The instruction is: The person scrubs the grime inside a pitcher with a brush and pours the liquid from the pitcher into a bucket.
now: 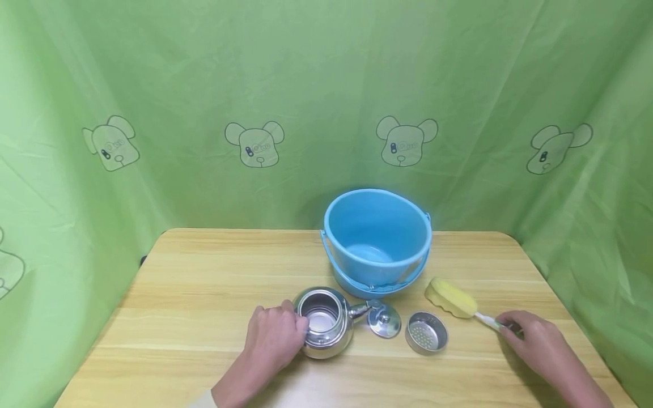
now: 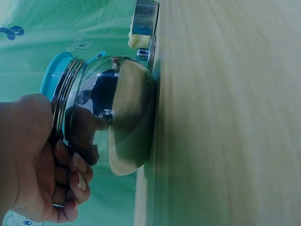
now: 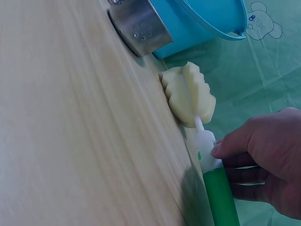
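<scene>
A shiny metal teapot [image 1: 326, 343] stands upright on the table without its lid, spout to the right. My left hand [image 1: 278, 334] grips it on its left side, fingers curled; the handle itself is hidden by the hand. The left wrist view shows the curled fingers [image 2: 77, 183] beside the pot's rounded body [image 2: 113, 113]. At the right, my right hand [image 1: 535, 340] holds a sponge brush by its white and green handle [image 3: 218, 193], thumb against the white part. The brush's yellow sponge head [image 1: 451, 297] points left and lies at the tabletop.
A blue bucket [image 1: 377, 275] with its handle hanging down in front stands behind the teapot. Between teapot and brush lie the metal lid [image 1: 385, 323] and a round perforated strainer [image 1: 427, 333]. Green curtain [image 1: 326, 85] surrounds the wooden table [image 1: 204, 283].
</scene>
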`<state>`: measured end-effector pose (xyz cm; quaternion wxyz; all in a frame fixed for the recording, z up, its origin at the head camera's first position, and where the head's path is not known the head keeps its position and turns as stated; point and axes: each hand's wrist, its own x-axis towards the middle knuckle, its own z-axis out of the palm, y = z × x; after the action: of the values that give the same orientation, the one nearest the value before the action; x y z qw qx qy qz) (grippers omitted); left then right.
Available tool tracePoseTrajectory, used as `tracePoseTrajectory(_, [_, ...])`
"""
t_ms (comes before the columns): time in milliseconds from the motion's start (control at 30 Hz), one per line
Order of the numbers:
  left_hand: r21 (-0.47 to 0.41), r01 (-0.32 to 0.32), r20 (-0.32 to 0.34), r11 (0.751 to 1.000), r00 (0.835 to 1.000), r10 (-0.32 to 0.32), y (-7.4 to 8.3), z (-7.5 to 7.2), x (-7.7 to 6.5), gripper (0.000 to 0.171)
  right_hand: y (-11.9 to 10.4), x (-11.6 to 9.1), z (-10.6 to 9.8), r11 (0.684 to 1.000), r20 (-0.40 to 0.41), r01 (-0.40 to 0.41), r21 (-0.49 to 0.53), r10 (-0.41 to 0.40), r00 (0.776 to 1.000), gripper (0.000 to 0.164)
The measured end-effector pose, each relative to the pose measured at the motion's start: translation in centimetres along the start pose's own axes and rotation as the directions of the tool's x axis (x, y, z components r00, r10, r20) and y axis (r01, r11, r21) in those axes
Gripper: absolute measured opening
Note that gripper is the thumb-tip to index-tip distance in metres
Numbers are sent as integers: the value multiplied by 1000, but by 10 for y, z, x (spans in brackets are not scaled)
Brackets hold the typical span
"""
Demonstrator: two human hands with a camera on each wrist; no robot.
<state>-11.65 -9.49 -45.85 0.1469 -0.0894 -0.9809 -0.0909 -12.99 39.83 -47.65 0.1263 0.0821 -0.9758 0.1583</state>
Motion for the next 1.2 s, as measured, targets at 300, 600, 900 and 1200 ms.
tracePoseTrajectory(300, [3, -3, 2, 1000, 1000, 3, 0, 0, 0, 38, -16, 2, -8, 1000, -11, 28, 12, -27, 1000, 16])
tracePoseTrajectory(600, [4, 3, 15, 1000, 1000, -3, 2, -1, -1, 37, -46, 6, -9, 992, -64, 124, 30, -122, 991, 21])
tracePoseTrajectory(900, [-2, 4, 16, 1000, 1000, -4, 1, -1, -1, 37, -75, 13, -5, 972, -102, 227, 55, -220, 970, 28])
tracePoseTrajectory(1200, [-1, 5, 13, 1000, 1000, -5, 1, -2, -1, 37, -107, 20, -2, 943, -121, 313, 110, -300, 946, 32])
